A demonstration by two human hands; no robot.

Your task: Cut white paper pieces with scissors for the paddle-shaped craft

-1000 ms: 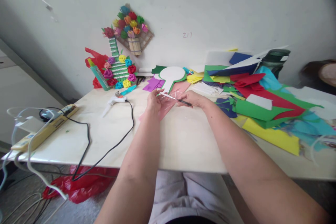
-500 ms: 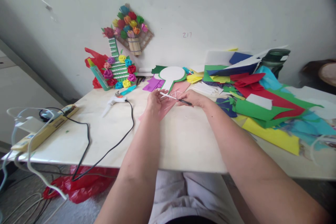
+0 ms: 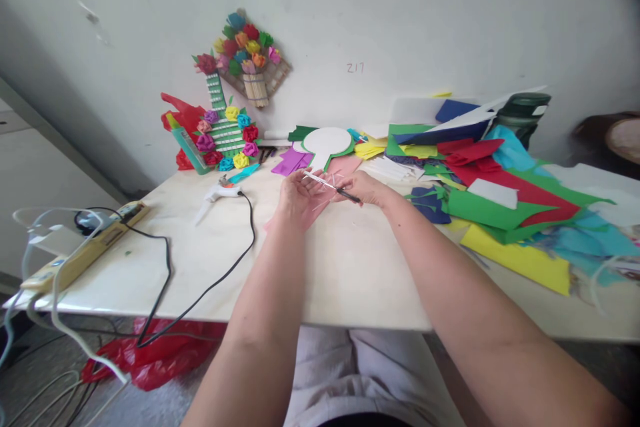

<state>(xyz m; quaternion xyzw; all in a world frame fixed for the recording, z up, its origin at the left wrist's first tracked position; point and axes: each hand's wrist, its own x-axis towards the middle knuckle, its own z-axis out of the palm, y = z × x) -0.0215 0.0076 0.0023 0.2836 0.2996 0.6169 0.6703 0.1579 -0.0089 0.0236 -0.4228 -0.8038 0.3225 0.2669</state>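
My left hand (image 3: 295, 192) has its fingers closed on one end of a thin white strip (image 3: 316, 178), probably paper. Held in my right hand (image 3: 364, 188) is a pair of scissors (image 3: 349, 197) with dark handles, pointing left. Their blades meet the strip's right end; how far apart they are is too small to tell. Beneath both hands lies a pink sheet (image 3: 320, 203) with small white bits on it. Just beyond stands a white round shape with a green border (image 3: 327, 140).
A white glue gun (image 3: 223, 191) lies left, its black cord looping over the table edge. Farther left is a power strip (image 3: 85, 247). A guitar-shaped flower craft (image 3: 227, 133) and a glue bottle (image 3: 187, 147) lean at the wall. Coloured sheets (image 3: 520, 257) pile up right, near a dark jar (image 3: 523, 113).
My right hand and the scissors have shifted slightly left. The strip now slants more steeply, its left end a little higher. My left hand has barely moved.
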